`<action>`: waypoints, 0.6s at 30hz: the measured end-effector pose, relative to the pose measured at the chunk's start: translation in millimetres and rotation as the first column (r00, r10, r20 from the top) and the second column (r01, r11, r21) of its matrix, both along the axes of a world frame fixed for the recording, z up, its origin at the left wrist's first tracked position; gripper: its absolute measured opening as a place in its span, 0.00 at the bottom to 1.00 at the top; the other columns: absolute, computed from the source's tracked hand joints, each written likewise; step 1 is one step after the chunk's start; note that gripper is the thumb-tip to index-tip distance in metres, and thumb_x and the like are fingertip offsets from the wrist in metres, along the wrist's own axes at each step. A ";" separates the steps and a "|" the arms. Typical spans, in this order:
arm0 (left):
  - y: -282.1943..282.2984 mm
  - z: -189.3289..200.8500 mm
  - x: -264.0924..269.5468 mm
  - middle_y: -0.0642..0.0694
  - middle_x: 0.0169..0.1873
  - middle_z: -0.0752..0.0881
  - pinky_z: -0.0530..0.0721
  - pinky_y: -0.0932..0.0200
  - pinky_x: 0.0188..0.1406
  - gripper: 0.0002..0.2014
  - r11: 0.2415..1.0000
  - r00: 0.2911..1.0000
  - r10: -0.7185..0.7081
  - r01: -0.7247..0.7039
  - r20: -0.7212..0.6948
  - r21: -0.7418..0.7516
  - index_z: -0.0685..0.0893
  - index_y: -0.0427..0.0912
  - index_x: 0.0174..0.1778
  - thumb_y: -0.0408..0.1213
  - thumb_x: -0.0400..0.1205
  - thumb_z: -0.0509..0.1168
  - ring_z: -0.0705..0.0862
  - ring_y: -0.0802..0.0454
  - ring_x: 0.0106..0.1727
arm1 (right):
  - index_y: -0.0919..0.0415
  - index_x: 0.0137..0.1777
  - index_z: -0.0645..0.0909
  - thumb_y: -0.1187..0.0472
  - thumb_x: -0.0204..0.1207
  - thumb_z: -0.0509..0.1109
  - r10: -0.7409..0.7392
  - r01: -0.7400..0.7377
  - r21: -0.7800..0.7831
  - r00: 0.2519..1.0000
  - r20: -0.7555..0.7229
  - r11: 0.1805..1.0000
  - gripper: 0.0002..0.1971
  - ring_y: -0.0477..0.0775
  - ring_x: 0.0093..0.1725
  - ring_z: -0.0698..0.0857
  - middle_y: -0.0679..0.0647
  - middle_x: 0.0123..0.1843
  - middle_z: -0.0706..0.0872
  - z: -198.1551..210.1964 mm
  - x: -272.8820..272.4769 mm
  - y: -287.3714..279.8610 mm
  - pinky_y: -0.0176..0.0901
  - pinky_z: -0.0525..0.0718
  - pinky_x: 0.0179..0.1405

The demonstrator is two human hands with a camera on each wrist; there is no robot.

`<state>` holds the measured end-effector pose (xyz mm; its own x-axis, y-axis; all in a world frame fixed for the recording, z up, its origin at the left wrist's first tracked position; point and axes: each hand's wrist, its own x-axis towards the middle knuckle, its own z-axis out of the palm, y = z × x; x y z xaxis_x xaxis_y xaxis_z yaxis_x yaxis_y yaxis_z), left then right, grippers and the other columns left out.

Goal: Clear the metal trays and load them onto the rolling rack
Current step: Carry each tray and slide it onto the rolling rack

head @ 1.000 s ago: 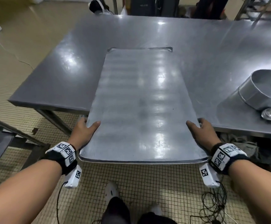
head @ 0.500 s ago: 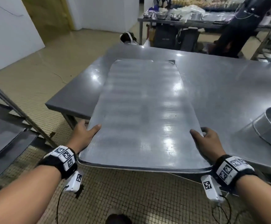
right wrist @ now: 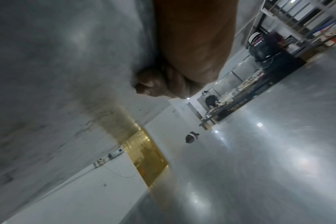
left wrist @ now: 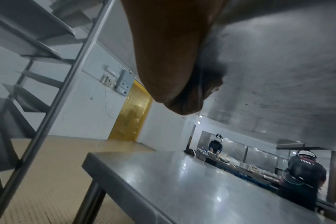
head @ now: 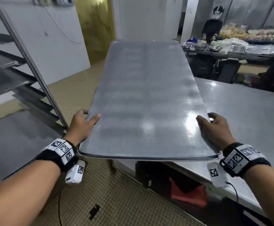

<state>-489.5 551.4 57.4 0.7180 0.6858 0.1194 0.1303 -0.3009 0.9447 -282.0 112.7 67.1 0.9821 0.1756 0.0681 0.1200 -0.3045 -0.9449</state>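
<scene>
A large flat metal tray (head: 146, 98) is held in the air, lengthwise away from me, bare on top. My left hand (head: 82, 124) grips its left long edge near the close corner, thumb on top and fingers underneath. On the opposite edge my right hand (head: 214, 128) grips the same way. Both wrist views look along the tray's underside (left wrist: 278, 60) (right wrist: 48, 75), with fingers (left wrist: 182, 84) (right wrist: 163, 84) curled beneath it. The rolling rack (head: 18, 66) stands at my left, its slanted upright and angled runners close to my left hand.
The steel table (head: 247, 121) lies below and to the right of the tray. A second table (head: 230, 51) with bowls and food stands behind, with people working near it. A yellow strip curtain (head: 95, 26) hangs in a doorway ahead. Red item (head: 190, 194) sits under the table.
The tray has come up off the table and swung left toward the rack, both hands keeping their grip. My view has lifted from the tabletop to the room.
</scene>
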 end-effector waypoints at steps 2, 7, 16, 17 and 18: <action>3.7 16.2 -10.8 0.45 0.49 0.93 0.91 0.40 0.50 0.38 0.998 0.998 0.063 -0.063 0.028 -0.005 0.81 0.40 0.59 0.64 0.63 0.82 0.93 0.45 0.49 | 0.55 0.59 0.84 0.36 0.70 0.77 0.047 -0.047 -0.009 0.997 0.057 0.999 0.26 0.64 0.48 0.90 0.68 0.49 0.90 10.8 9.3 18.1 0.57 0.87 0.51; -9.7 47.3 -39.9 0.52 0.41 0.87 0.79 0.75 0.27 0.19 0.961 0.963 0.259 -0.264 0.075 0.078 0.79 0.35 0.57 0.39 0.78 0.78 0.87 0.70 0.33 | 0.64 0.78 0.72 0.40 0.75 0.74 0.180 -0.171 -0.070 0.972 0.149 0.983 0.39 0.62 0.67 0.84 0.65 0.68 0.84 32.5 38.6 55.7 0.61 0.81 0.70; -63.0 83.5 -116.3 0.50 0.45 0.91 0.89 0.50 0.44 0.20 0.818 0.831 0.536 -0.555 0.149 0.153 0.81 0.42 0.53 0.49 0.74 0.79 0.91 0.51 0.43 | 0.62 0.74 0.76 0.43 0.78 0.73 0.458 -0.460 -0.052 0.853 0.252 0.886 0.31 0.60 0.58 0.88 0.63 0.61 0.88 82.9 61.9 99.7 0.53 0.84 0.62; -72.4 87.9 -125.6 0.50 0.45 0.91 0.89 0.51 0.43 0.21 0.793 0.809 0.567 -0.587 0.155 0.162 0.82 0.41 0.54 0.49 0.74 0.79 0.91 0.52 0.43 | 0.61 0.72 0.77 0.44 0.79 0.74 0.493 -0.501 -0.039 0.831 0.259 0.864 0.28 0.59 0.56 0.89 0.62 0.59 0.89 89.6 61.5 104.3 0.52 0.85 0.60; -82.2 91.7 -135.1 0.50 0.45 0.91 0.89 0.52 0.43 0.22 0.772 0.789 0.590 -0.614 0.172 0.167 0.82 0.40 0.55 0.49 0.74 0.79 0.90 0.53 0.43 | 0.62 0.72 0.78 0.46 0.79 0.74 0.522 -0.536 -0.025 0.808 0.273 0.844 0.27 0.58 0.54 0.89 0.59 0.56 0.90 94.6 61.9 109.8 0.51 0.85 0.60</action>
<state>-624.6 469.2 149.1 0.1414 0.9246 0.3536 0.2551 -0.3792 0.8895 -220.1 222.5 161.7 0.6833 0.6520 0.3287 0.4900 -0.0757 -0.8684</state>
